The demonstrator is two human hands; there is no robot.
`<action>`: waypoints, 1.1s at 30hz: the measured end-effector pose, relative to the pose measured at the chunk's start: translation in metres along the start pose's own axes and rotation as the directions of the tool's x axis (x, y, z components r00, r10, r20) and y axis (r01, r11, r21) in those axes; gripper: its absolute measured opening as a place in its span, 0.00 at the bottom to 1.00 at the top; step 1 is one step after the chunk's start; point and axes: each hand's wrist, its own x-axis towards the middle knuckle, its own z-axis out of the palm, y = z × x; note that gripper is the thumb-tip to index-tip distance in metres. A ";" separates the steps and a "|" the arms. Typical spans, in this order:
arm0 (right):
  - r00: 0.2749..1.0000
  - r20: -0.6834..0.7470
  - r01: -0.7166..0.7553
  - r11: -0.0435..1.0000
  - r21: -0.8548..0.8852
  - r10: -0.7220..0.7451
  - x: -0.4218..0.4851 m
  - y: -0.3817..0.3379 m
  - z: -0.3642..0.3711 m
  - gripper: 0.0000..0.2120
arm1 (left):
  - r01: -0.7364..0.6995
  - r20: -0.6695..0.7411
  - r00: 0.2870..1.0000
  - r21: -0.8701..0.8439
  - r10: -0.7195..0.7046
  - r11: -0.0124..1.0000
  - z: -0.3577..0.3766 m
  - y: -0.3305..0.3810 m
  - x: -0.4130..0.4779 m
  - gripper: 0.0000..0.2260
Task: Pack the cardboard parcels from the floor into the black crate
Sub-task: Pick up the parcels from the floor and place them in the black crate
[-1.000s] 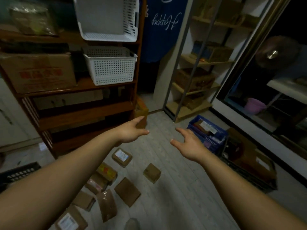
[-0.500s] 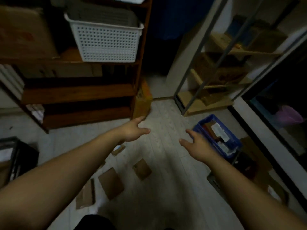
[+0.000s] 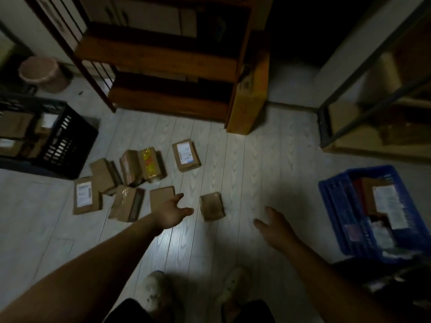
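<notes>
cardboard parcels [image 3: 186,155]: maybe 8, floor | black crate [image 3: 63,145] left | blue crate [image 3: 332,206] right | left grip [image 3: 172,210], right grip [image 3: 275,226] wide

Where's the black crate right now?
Head view, far left: the black crate stands on the floor, just up-left of the scattered cardboard parcels, near the wooden shelf.

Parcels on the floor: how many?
8. Far: labelled one, yellow-taped, brown. Left: plain, white-labelled. Near: taped, flat one at left hand, small one. Some may be hidden beneath.
</notes>
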 end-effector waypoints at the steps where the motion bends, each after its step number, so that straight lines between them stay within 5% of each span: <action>1: 1.000 0.005 0.008 1.000 -0.014 -0.008 0.016 0.007 0.010 0.34 | 0.007 0.006 1.000 0.011 -0.007 1.000 0.011 -0.010 0.014 0.35; 13: 0.989 0.021 0.151 0.983 -0.101 -0.149 0.299 0.101 0.208 0.35 | -0.076 -0.046 0.996 -0.013 0.075 0.997 0.139 -0.173 0.297 0.33; 18: 0.993 -0.028 0.119 0.991 0.067 -0.117 0.381 0.124 0.257 0.37 | -0.074 -0.074 0.995 -0.157 0.063 0.985 0.176 -0.206 0.382 0.36; 22: 0.998 -0.028 0.058 0.967 0.249 -0.053 0.396 0.128 0.274 0.36 | -0.051 -0.022 0.999 -0.261 0.047 0.964 0.186 -0.217 0.401 0.41; 30: 0.993 -0.006 0.121 0.989 0.085 -0.121 0.388 0.125 0.274 0.37 | -0.035 0.023 0.999 -0.345 0.045 0.938 0.198 -0.211 0.396 0.32; 33: 0.987 0.052 0.142 0.977 0.157 -0.152 0.390 0.124 0.282 0.23 | -0.018 0.069 0.996 -0.370 0.047 0.929 0.209 -0.213 0.401 0.25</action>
